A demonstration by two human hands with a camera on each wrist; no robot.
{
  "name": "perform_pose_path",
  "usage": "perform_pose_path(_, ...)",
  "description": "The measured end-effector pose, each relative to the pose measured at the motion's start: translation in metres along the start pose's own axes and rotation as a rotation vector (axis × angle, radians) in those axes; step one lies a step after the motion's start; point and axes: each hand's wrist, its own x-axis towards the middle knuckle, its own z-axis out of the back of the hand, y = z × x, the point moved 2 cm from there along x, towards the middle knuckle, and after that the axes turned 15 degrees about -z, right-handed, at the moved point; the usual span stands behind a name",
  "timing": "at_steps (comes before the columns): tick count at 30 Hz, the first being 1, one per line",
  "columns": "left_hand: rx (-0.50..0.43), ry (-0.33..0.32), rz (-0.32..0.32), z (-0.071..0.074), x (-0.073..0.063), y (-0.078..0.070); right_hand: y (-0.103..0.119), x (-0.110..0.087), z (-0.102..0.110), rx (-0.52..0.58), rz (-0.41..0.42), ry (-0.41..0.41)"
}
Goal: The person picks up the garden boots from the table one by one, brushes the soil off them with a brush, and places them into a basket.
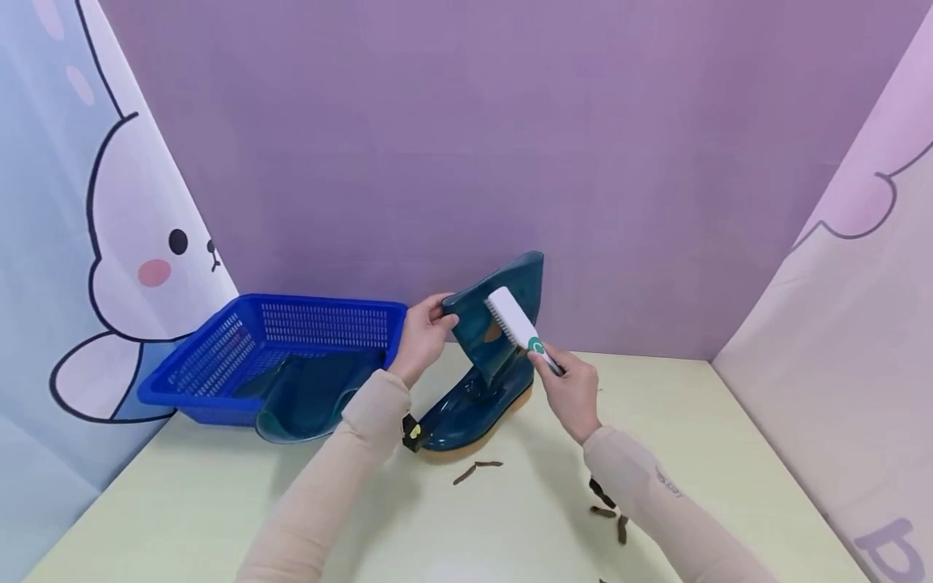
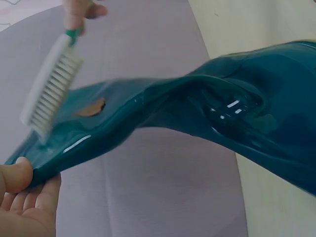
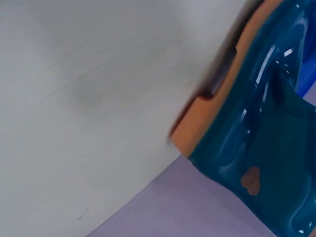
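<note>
A glossy teal rubber boot [image 1: 466,417] with a tan sole stands on the table, its shaft bent and leaning. My left hand [image 1: 423,336] pinches the shaft's top rim, thumb on one face and fingers behind, as the left wrist view shows. In my right hand [image 1: 572,393] is a white scrub brush [image 1: 513,317], gripped by its handle. Its bristles face the shaft; the brush end meets the surface near the rim in the left wrist view. A brown patch [image 2: 92,107] marks the shaft. The right wrist view shows the boot's heel [image 3: 195,126] but neither brush nor hand.
On the left stands a blue plastic basket [image 1: 328,320] with another teal boot [image 1: 299,409] hanging over its front rim. Small brown stick-like pieces [image 1: 464,474] lie in front of the boot, with more [image 1: 622,530] below my right forearm. A purple wall [image 1: 510,162] rises behind.
</note>
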Motion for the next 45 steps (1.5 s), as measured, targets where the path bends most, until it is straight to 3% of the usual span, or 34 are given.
perform_pose_path(6,0.015,-0.022,0.001,-0.004,0.005,0.001,-0.011,0.003,-0.002,-0.091,-0.048,0.043)
perform_pose_path(10,0.024,-0.011,0.037,-0.007,0.004,0.004,-0.019,0.001,0.001,-0.145,-0.066,0.057)
perform_pose_path(17,0.015,-0.048,0.023,-0.005,0.008,0.005,-0.021,0.004,0.001,-0.162,-0.013,0.098)
perform_pose_path(31,0.037,-0.046,0.063,-0.002,0.010,0.008,-0.030,0.005,0.005,-0.223,-0.011,0.137)
perform_pose_path(36,0.012,-0.051,0.063,-0.001,0.011,0.011,-0.036,0.007,0.014,-0.192,-0.053,0.211)
perform_pose_path(40,-0.019,-0.048,0.098,-0.003,0.011,0.015,-0.041,0.015,0.020,-0.068,-0.106,0.263)
perform_pose_path(43,-0.026,-0.050,0.098,-0.004,0.011,0.016,-0.042,0.025,0.019,0.021,-0.007,0.241)
perform_pose_path(45,-0.030,-0.048,0.084,-0.005,0.011,0.016,-0.039,0.034,0.016,0.020,0.148,0.188)
